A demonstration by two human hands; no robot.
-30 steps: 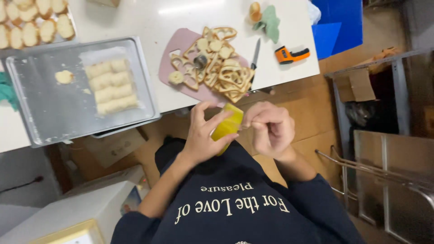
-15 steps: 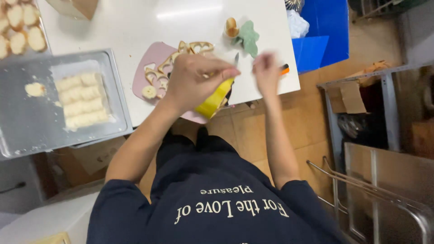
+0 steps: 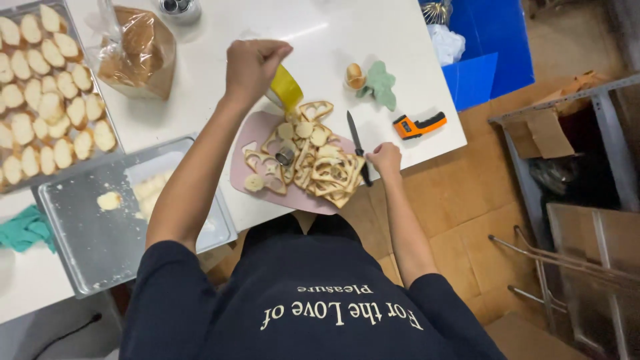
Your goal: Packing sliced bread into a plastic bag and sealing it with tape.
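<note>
Hands first, in our one head view: our left hand (image 3: 252,65) is raised over the white table (image 3: 333,40), clenched on a yellow piece (image 3: 286,89) that hangs tilted from the fingers, just above the far edge of the pink board (image 3: 248,148). Our right hand (image 3: 385,160) rests at the board's right edge, fingers curled by the black knife (image 3: 357,142); we cannot tell whether it grips the handle or only touches it.

Bread frames (image 3: 333,175), slices with their middles cut out, lie heaped across the board, reaching to its near right corner. Small round cutouts (image 3: 304,129) sit among them toward the far side, and one more lies near the board's left edge. A metal ring cutter (image 3: 285,157) stands in the middle of the heap.

Beyond the knife, toward the table's right edge, lies an orange thermometer gun (image 3: 417,125). A green cloth (image 3: 381,84) with a small brown object (image 3: 354,76) touching its left side sits past the board's far right corner.

Left of the board, a steel tray (image 3: 100,240) juts over the table's near edge, holding pale dough pieces (image 3: 148,190) partly hidden by our left arm. A bagged loaf (image 3: 137,50) stands near the far edge, and a tray of toast slices (image 3: 47,100) fills the far left corner. A teal cloth (image 3: 27,228) lies at the left edge.
</note>
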